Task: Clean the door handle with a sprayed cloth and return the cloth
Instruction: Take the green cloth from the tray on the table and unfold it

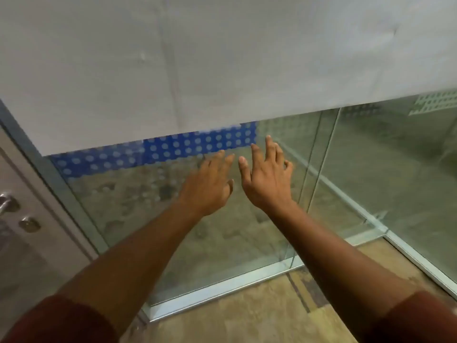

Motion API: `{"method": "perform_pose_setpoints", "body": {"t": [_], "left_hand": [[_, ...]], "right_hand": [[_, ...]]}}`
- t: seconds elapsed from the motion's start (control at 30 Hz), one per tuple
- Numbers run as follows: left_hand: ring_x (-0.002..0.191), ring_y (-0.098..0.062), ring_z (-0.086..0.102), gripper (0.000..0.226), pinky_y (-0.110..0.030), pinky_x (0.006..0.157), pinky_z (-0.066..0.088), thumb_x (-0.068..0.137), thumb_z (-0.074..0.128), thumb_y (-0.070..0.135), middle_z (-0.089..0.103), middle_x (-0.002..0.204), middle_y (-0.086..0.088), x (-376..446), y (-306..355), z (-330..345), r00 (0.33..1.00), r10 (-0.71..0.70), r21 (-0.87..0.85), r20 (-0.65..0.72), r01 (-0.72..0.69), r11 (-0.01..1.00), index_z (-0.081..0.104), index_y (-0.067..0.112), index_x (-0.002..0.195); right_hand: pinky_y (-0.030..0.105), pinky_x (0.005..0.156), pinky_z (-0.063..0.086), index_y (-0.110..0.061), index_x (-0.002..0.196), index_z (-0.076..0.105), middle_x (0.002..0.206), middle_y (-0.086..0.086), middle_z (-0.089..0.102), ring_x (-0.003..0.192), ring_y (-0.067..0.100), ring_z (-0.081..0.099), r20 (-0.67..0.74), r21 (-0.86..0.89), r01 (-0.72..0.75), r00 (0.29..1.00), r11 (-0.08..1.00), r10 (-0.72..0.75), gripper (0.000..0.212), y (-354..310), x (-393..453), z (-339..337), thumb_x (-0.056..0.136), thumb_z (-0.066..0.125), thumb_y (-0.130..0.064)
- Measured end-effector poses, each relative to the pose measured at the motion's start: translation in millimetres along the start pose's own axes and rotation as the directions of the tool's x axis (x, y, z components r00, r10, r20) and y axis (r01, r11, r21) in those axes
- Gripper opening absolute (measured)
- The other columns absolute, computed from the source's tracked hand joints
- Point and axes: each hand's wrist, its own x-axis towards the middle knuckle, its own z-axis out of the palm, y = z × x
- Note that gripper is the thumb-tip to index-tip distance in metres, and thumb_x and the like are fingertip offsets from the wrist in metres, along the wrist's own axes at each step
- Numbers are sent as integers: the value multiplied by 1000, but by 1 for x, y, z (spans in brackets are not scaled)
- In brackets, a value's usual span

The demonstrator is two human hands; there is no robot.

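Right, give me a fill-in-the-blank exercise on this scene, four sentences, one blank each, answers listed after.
1. Both the left hand and the right hand are open and hold ____.
2. The metal door handle sits at the ____ edge of the picture.
3. The band on the glass panel above the fingertips is ____ with pale dots.
4. The cloth needed for the job is ____ in this view.

Missing words: nothing; left; blue; not visible

Office, frosted glass partition [197, 231], carpet [247, 313]
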Motion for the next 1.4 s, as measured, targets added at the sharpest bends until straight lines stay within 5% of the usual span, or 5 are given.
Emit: {"method": "perform_pose_setpoints", "body": {"t": [0.6, 0.93, 1.4], "left_hand": [[109, -32, 63, 46, -44, 77, 51, 91, 53, 35, 65, 122, -5, -39, 118, 56, 885, 411, -307, 219, -337, 890, 46, 20, 135], [122, -31, 59, 63, -45, 88, 50, 99, 41, 47, 56, 142, -6, -71, 195, 57, 786, 605, -494, 128, -479, 726, 26, 23, 155], [100, -26, 70, 62, -39, 75, 54, 98, 24, 68, 74, 114, -1, -144, 372, 32, 543, 839, -711, 27, -579, 398, 42, 28, 141]], "right_hand": [[51, 95, 46, -17, 124, 56, 152, 15, 39, 139, 32, 33, -76, -203, -402, 915, 893, 395, 51, 86, -128, -36, 92, 39, -53], [50, 91, 47, -17, 102, 61, 141, 11, 52, 130, 31, 43, -314, -251, -638, 765, 728, 562, 31, 107, -226, -83, 102, 34, -33], [48, 84, 48, -15, 116, 56, 128, 9, 55, 113, 30, 52, -497, -270, -877, 481, 397, 723, 33, 157, -384, -179, 90, 40, -26]]}}
